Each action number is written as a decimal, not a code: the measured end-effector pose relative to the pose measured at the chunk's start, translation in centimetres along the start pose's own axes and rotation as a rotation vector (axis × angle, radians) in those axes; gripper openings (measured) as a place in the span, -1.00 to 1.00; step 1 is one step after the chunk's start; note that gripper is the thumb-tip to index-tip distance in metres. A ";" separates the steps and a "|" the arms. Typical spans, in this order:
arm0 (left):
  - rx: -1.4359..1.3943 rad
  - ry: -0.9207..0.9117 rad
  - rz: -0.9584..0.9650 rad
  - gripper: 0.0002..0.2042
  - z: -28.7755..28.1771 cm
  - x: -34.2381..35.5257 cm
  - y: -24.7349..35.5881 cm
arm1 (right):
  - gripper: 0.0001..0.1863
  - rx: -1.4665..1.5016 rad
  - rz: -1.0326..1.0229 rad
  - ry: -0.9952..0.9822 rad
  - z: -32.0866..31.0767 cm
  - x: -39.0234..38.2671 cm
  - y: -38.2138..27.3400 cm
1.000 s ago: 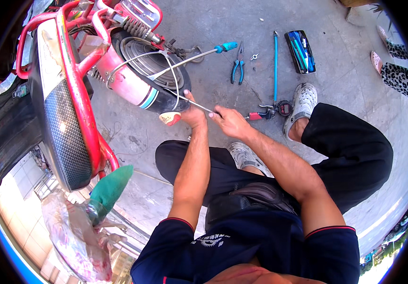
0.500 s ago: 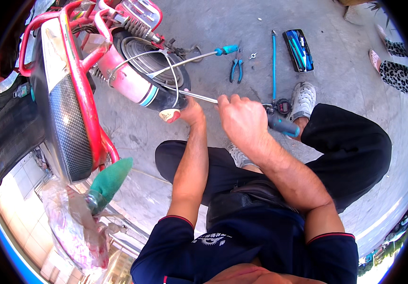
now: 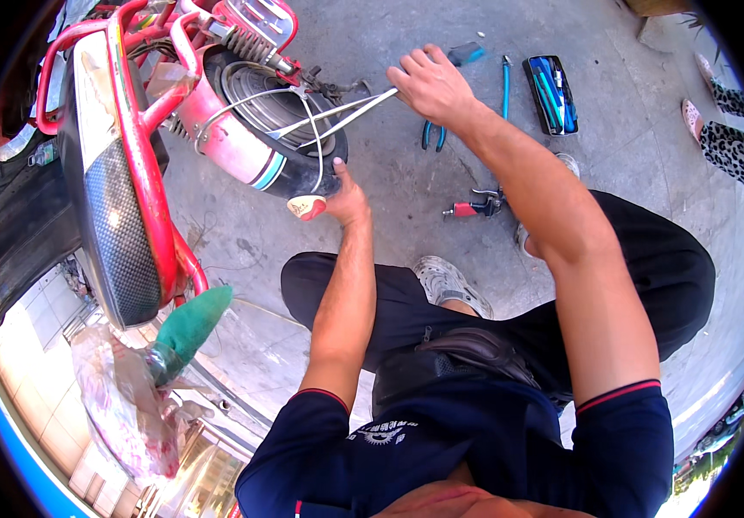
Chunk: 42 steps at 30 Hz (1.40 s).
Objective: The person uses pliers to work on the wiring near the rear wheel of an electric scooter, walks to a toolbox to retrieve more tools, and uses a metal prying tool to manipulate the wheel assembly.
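Observation:
My left hand [image 3: 348,203] holds the lower edge of the black tire [image 3: 331,148], its thumb on the rubber and its fingers mostly hidden. Beside it, a cream-and-red reflector [image 3: 306,207] sits at the end of the pink striped mudguard [image 3: 238,155]. My right hand [image 3: 432,85] is closed round a tire lever [image 3: 356,116], whose blurred dark-and-teal handle end [image 3: 467,54] sticks out past the fist. A second metal lever [image 3: 307,119] slants from the wheel to the same fist; its handle is hidden. Both shafts pass the wire stay [image 3: 313,129] of the mudguard.
The red-framed scooter [image 3: 143,173] with its dark seat [image 3: 126,224] fills the left side. On the concrete lie pliers [image 3: 433,136], a blue hose [image 3: 506,91], an inflator gun [image 3: 474,208] and a tool case [image 3: 550,95]. A bystander's patterned trouser leg [image 3: 730,155] shows at right.
My right hand has swung up and away from me with the lever, beside the second lever's handle. The inflator gun now shows more fully. My left hand stays at the tire.

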<state>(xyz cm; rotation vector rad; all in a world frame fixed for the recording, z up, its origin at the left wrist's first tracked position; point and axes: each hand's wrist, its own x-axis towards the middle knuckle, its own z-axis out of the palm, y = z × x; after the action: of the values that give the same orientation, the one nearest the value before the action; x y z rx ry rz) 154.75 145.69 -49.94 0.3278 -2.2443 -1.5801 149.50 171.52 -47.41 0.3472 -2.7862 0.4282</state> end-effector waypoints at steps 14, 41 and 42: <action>-0.112 -0.025 -0.260 -0.60 1.3 -0.6 -1.0 | -0.72 -0.118 0.338 -0.184 3.5 2.3 -3.2; -0.006 -0.024 0.157 -0.50 0.1 0.0 0.1 | -0.69 0.689 0.725 -0.344 -1.9 -12.9 -14.4; -0.015 -0.019 0.125 -0.50 0.3 -0.2 0.1 | -0.68 0.666 0.706 -0.312 -3.2 -12.9 -14.2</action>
<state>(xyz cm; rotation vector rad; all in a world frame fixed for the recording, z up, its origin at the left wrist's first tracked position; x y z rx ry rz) 154.79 146.01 -49.96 0.1652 -2.2203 -1.5406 166.22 161.88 -45.12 -0.5116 -2.9015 1.5885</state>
